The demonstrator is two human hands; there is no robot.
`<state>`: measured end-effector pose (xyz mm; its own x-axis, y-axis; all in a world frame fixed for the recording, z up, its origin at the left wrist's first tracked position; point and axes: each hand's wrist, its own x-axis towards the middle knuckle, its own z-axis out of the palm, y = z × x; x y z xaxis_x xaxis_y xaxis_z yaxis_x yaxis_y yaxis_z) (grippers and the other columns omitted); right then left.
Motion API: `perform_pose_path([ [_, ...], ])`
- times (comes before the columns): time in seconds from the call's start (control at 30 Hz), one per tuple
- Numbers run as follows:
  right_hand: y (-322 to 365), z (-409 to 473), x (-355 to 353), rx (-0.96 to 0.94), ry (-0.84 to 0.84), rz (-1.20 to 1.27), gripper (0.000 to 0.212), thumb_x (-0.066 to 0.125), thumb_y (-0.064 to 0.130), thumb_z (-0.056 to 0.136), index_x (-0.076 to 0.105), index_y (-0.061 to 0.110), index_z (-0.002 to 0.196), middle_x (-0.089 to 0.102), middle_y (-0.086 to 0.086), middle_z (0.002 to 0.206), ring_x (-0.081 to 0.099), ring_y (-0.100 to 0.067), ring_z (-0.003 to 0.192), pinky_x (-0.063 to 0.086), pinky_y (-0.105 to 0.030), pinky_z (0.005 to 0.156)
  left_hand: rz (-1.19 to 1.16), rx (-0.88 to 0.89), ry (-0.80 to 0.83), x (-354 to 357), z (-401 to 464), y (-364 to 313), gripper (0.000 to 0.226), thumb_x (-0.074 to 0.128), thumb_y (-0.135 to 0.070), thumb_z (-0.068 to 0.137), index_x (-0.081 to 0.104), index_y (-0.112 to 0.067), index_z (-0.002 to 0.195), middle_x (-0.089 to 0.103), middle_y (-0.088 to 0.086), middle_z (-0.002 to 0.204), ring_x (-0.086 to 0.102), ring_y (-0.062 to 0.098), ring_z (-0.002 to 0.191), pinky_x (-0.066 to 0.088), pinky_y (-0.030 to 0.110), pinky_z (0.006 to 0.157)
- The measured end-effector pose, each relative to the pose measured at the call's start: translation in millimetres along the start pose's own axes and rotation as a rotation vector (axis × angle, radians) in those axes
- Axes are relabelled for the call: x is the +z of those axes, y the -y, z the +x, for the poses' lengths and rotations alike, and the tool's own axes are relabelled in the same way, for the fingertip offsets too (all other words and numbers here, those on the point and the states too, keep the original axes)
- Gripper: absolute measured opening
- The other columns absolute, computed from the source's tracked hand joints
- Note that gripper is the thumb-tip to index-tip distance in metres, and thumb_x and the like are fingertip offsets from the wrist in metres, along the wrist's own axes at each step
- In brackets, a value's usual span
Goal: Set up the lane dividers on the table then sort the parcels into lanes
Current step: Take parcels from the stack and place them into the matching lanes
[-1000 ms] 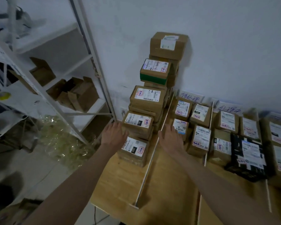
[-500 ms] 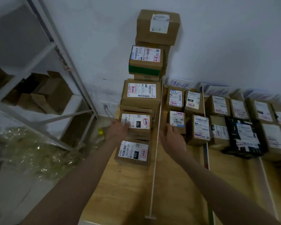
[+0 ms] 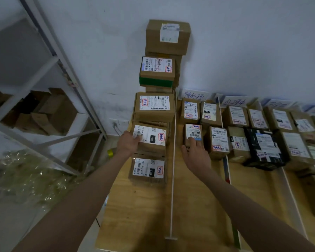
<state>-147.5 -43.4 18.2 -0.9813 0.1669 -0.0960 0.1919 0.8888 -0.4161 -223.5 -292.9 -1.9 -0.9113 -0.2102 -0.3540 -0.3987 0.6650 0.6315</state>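
Your left hand (image 3: 128, 144) has moved up to grip the "150" parcel (image 3: 150, 138) left of centre, while your right hand (image 3: 195, 153), fingers spread, now rests on the small parcel (image 3: 193, 132) across the white lane divider (image 3: 173, 160), so sorting goes on.

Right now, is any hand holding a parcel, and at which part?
The left hand grips the "150" parcel at its near-left top corner. The right hand only rests fingertips on a small parcel.

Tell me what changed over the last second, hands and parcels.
The left hand moved up from beside the front parcel to hold the 150 parcel. The right hand reached forward onto the small parcel. Parcels and white divider stayed put.
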Motion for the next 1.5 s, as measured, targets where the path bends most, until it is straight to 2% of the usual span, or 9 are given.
perform_pose_path([
  [0.13, -6, -12, -10, 0.020, -0.027, -0.010, 0.040, 0.041, 0.039, 0.102, 0.043, 0.015, 0.133, 0.052, -0.008, 0.129, 0.052, -0.025, 0.117, 0.047, -0.042, 0.091, 0.019, 0.060, 0.016, -15, -19, -9, 0.052, 0.060, -0.047, 0.093, 0.053, -0.008, 0.126, 0.063, 0.011, 0.125, 0.061, 0.032, 0.113, 0.053, 0.046, 0.092],
  [0.43, -51, -53, -33, 0.101, -0.103, 0.036, 0.045, 0.041, 0.041, 0.100, 0.043, 0.013, 0.134, 0.052, -0.012, 0.131, 0.052, -0.031, 0.119, 0.048, -0.049, 0.095, 0.100, 0.242, 0.117, 5, -73, -43, 0.049, 0.057, -0.044, 0.095, 0.056, -0.011, 0.132, 0.061, 0.009, 0.133, 0.058, 0.031, 0.120, 0.046, 0.041, 0.100],
  [0.63, -108, -73, -54, 0.172, -0.131, 0.087, 0.046, 0.041, 0.039, 0.100, 0.040, 0.013, 0.138, 0.051, -0.012, 0.135, 0.049, -0.030, 0.122, 0.045, -0.050, 0.099, 0.142, 0.296, 0.217, 59, -109, -71, 0.046, 0.057, -0.040, 0.097, 0.055, -0.010, 0.132, 0.060, 0.010, 0.134, 0.057, 0.030, 0.121, 0.045, 0.041, 0.100],
  [0.77, -149, -83, -64, 0.231, -0.113, 0.051, 0.045, 0.041, 0.040, 0.101, 0.041, 0.014, 0.137, 0.048, -0.013, 0.137, 0.049, -0.032, 0.124, 0.043, -0.048, 0.100, 0.196, 0.283, 0.280, 103, -123, -82, 0.046, 0.059, -0.040, 0.095, 0.053, -0.008, 0.127, 0.061, 0.012, 0.130, 0.059, 0.030, 0.115, 0.047, 0.035, 0.084],
  [1.0, -213, -93, -63, 0.251, -0.064, 0.011, 0.051, 0.042, 0.039, 0.101, 0.037, 0.014, 0.145, 0.047, -0.010, 0.142, 0.046, -0.029, 0.128, 0.040, -0.046, 0.103, 0.336, 0.322, 0.413, 177, -125, -85, 0.041, 0.060, -0.040, 0.094, 0.053, -0.014, 0.124, 0.063, 0.006, 0.122, 0.061, 0.023, 0.108, 0.053, 0.036, 0.085],
  [1.2, -253, -82, -55, 0.265, 0.002, -0.001, 0.050, 0.042, 0.038, 0.101, 0.038, 0.014, 0.144, 0.048, -0.011, 0.140, 0.047, -0.031, 0.125, 0.041, -0.046, 0.100, 0.507, 0.389, 0.501, 220, -107, -97, 0.038, 0.064, -0.036, 0.093, 0.051, -0.011, 0.119, 0.060, 0.009, 0.118, 0.060, 0.026, 0.105, 0.043, 0.032, 0.074],
  [1.33, -270, -70, -52, 0.258, 0.031, 0.004, 0.049, 0.042, 0.038, 0.101, 0.039, 0.014, 0.144, 0.048, -0.011, 0.140, 0.047, -0.031, 0.126, 0.041, -0.046, 0.100, 0.497, 0.407, 0.602, 238, -88, -113, 0.038, 0.068, -0.029, 0.090, 0.055, -0.011, 0.122, 0.062, 0.005, 0.121, 0.060, 0.023, 0.109, 0.050, 0.036, 0.085],
  [1.4, -276, -65, -50, 0.251, 0.045, 0.004, 0.049, 0.042, 0.038, 0.102, 0.039, 0.013, 0.144, 0.049, -0.012, 0.139, 0.047, -0.031, 0.125, 0.042, -0.046, 0.100, 0.492, 0.414, 0.591, 245, -84, -117, 0.044, 0.068, -0.023, 0.090, 0.053, -0.012, 0.130, 0.060, 0.007, 0.127, 0.058, 0.023, 0.114, 0.050, 0.040, 0.094],
  [1.5, -282, -54, -49, 0.252, 0.072, 0.013, 0.049, 0.042, 0.038, 0.102, 0.039, 0.013, 0.144, 0.049, -0.012, 0.139, 0.047, -0.031, 0.125, 0.040, -0.045, 0.101, 0.448, 0.428, 0.368, 252, -93, -112, 0.052, 0.067, -0.022, 0.091, 0.046, -0.014, 0.138, 0.050, 0.007, 0.137, 0.050, 0.024, 0.124, 0.046, 0.038, 0.098],
])
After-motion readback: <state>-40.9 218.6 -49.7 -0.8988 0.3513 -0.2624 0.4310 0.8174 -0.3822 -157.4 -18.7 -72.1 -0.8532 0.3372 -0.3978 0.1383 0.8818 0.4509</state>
